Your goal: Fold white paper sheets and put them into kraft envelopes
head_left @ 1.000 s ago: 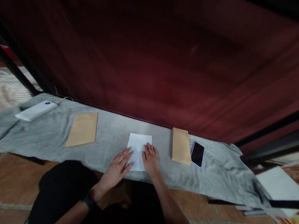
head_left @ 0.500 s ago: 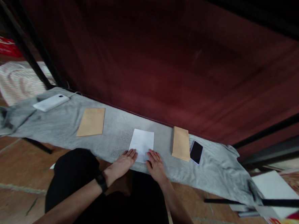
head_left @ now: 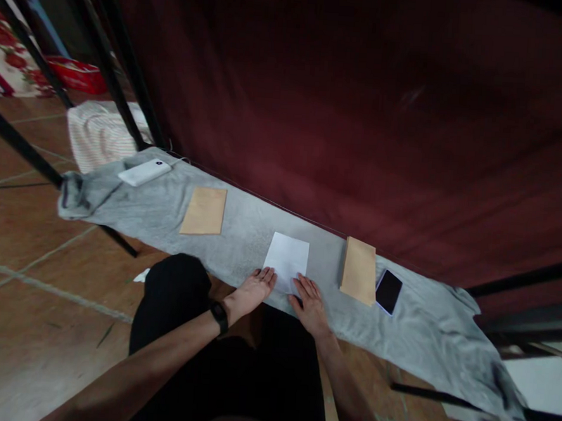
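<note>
At the far left, a striped cloth (head_left: 100,133) lies on the tiled floor behind a black metal bar (head_left: 123,61). Next comes a long grey cloth (head_left: 241,233) spread along the foot of a dark red curtain (head_left: 344,113). On its left end rests a white power bank (head_left: 144,172) with a cable running off it. To the right of that lies a brown envelope (head_left: 204,211), flat on the cloth and well apart from the hands.

The left hand (head_left: 253,288), with a black band on its wrist, lies flat and open, fingertips touching the near left corner of a white sheet of paper (head_left: 286,260). The paper sits flat in the middle of the grey cloth. The right hand (head_left: 310,300) also lies open, palm down, its fingers on the paper's near right corner. Neither hand grasps anything.

Just right of the paper sits a stack of brown envelopes (head_left: 359,270), and beside it a dark phone (head_left: 388,291), face up.
</note>
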{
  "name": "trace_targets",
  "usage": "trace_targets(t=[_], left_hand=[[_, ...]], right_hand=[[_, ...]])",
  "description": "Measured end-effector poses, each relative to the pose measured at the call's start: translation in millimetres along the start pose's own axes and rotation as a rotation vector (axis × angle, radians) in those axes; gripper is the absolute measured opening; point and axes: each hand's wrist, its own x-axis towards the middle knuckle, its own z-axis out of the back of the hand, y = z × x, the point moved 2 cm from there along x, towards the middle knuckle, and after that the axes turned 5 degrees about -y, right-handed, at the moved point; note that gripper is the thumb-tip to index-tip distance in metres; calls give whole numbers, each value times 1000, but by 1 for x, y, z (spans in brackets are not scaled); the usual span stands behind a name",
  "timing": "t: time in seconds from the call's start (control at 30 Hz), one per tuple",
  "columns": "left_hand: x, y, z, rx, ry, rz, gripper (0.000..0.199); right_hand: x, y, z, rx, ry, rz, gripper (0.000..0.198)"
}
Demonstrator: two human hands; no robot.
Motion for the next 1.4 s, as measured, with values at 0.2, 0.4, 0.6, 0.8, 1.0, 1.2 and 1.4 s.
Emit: trace_targets(t=[0.2,0.4,0.6,0.8,1.0,1.2,1.4], left_hand=[[-3,5,13,-54,-49,1,50],[-19,10,9,-229,-117,-15,47],[-14,43,-4,-460,-241,111,44],[12,67,-10,-618,-308,191,30],[27,73,-9,-667,-308,316,26],[38,74,-10,-698,-269,458,31],[51,69,-6,-609,-192,509,27]], right_hand=[[-2,-5,3,110,-14,23,48],[-9,-13,1,210,-103,-63,53],[-7,-13,1,322,-178,-134,50],[1,-17,-1,377,-246,-198,43],[16,-23,-2,375,-290,-294,21],[25,-26,-7,264,-398,-465,18],[32,-23,-12,10,-387,-536,21]])
